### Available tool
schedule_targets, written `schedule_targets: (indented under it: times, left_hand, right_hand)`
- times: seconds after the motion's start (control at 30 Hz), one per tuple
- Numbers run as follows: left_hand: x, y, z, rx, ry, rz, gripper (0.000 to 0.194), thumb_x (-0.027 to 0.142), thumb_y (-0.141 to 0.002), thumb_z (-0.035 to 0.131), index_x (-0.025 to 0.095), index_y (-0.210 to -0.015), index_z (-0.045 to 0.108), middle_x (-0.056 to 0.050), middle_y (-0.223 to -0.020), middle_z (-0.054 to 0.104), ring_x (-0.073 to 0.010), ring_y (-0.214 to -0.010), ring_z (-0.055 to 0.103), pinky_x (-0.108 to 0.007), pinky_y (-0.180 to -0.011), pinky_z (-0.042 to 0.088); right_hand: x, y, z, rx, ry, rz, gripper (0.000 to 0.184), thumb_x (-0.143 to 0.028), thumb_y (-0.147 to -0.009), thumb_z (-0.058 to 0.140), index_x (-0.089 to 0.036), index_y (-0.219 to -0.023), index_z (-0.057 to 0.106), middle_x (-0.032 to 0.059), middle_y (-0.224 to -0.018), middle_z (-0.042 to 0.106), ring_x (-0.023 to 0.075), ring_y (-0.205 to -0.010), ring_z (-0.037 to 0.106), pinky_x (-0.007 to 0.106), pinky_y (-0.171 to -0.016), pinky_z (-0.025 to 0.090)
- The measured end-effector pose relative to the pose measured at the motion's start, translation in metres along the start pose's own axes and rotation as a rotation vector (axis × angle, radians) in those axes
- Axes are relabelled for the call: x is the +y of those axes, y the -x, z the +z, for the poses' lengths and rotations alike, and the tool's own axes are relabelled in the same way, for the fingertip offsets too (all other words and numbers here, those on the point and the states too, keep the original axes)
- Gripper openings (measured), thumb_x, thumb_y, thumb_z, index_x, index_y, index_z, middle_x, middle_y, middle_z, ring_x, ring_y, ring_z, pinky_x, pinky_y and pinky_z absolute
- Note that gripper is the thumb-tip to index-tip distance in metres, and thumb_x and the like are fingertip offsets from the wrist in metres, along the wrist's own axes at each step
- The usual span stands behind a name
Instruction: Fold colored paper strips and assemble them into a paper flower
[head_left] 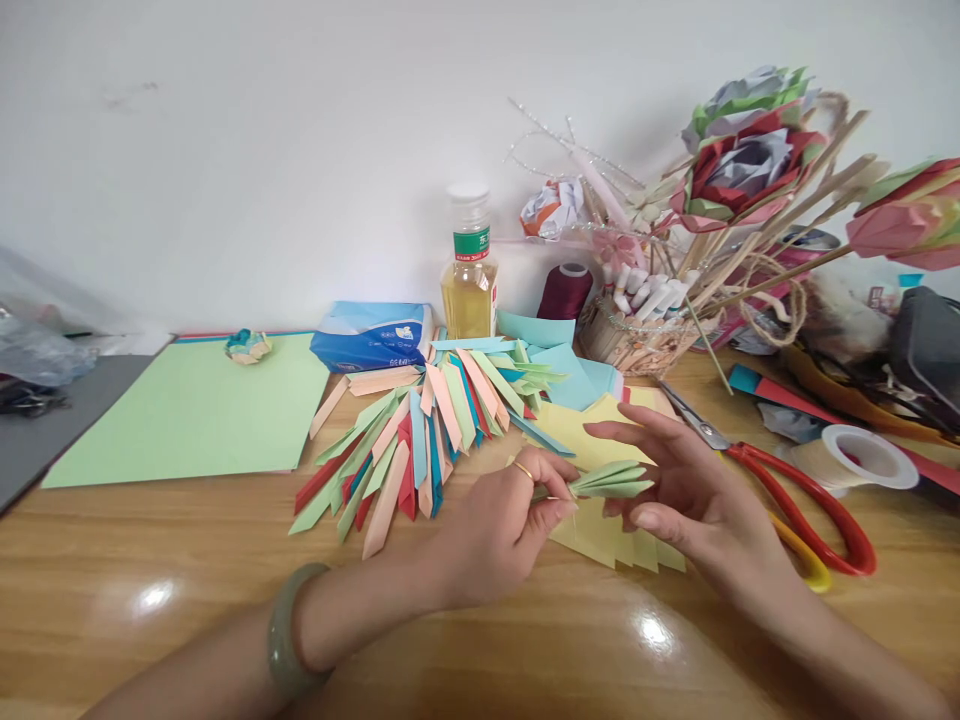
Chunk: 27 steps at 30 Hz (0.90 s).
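Observation:
My left hand (517,515), with a ring on one finger and a bangle (289,630) on the wrist, pinches a small folded bundle of green paper (611,480). The bundle points right, its leaf-like folds fanning out from the pinch. My right hand (686,490) is beside its tip, fingers spread and curved; whether a fingertip touches the paper I cannot tell. Under both hands lie yellow paper sheets (600,540). Left of them is a heap of folded paper strips (405,440) in green, peach, red and blue.
Red-handled scissors (806,500) and a white spool (855,460) lie at the right. Behind stand a bottle (470,290), a maroon thread cone (564,292) and a holder (637,340) with paper flowers. A blue tissue pack (371,338) and green sheets (195,420) are leftward.

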<state>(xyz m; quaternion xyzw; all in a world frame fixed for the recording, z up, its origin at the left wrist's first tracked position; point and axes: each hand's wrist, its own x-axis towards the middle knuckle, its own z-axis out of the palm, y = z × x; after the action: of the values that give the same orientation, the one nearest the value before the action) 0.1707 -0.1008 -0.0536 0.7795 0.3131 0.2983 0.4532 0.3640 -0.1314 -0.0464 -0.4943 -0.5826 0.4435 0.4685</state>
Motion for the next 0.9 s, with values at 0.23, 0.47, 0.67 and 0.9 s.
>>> schedule_targets:
  times: [0.23, 0.47, 0.67, 0.9]
  left_hand:
    - [-0.001, -0.003, 0.002, 0.093, 0.090, 0.005, 0.006, 0.024, -0.087, 0.041, 0.019, -0.085, 0.045, -0.011, -0.108, 0.059, -0.0196, -0.105, 0.055, -0.036, -0.087, 0.043]
    - [-0.002, -0.002, 0.003, 0.143, 0.115, -0.071, 0.009, 0.027, -0.086, 0.045, 0.018, -0.082, 0.047, -0.008, -0.094, 0.062, -0.0183, -0.098, 0.057, -0.033, -0.084, 0.043]
    - [-0.006, -0.006, 0.004, 0.227, 0.193, -0.106, 0.008, 0.024, -0.083, 0.050, 0.018, -0.078, 0.049, -0.005, -0.101, 0.056, -0.0165, -0.096, 0.054, -0.029, -0.079, 0.043]
    - [-0.006, -0.013, 0.002, 0.285, 0.450, -0.331, 0.012, 0.026, -0.076, 0.057, 0.016, -0.071, 0.052, -0.004, -0.081, 0.060, -0.0149, -0.075, 0.056, -0.029, -0.069, 0.043]
  right_hand:
    - [-0.001, 0.002, 0.020, -0.238, -0.214, 0.463, 0.050, -0.043, -0.068, 0.070, -0.017, -0.108, 0.059, 0.0086, -0.091, 0.068, 0.0160, -0.069, 0.065, 0.029, -0.062, 0.053]
    - [-0.001, 0.000, 0.021, -0.196, -0.022, 0.384, 0.037, -0.051, -0.077, 0.056, -0.016, -0.069, 0.062, 0.0033, -0.063, 0.064, 0.0132, -0.058, 0.059, 0.026, -0.058, 0.048]
    - [-0.002, 0.005, 0.021, -0.230, 0.072, 0.297, 0.035, -0.048, -0.087, 0.042, -0.017, -0.074, 0.054, 0.0001, -0.061, 0.058, 0.0114, -0.057, 0.052, 0.024, -0.056, 0.042]
    - [-0.001, 0.005, 0.019, -0.223, 0.151, 0.248, 0.030, -0.043, -0.090, 0.038, -0.017, -0.088, 0.054, -0.0051, -0.055, 0.042, 0.0101, -0.052, 0.039, 0.023, -0.051, 0.031]
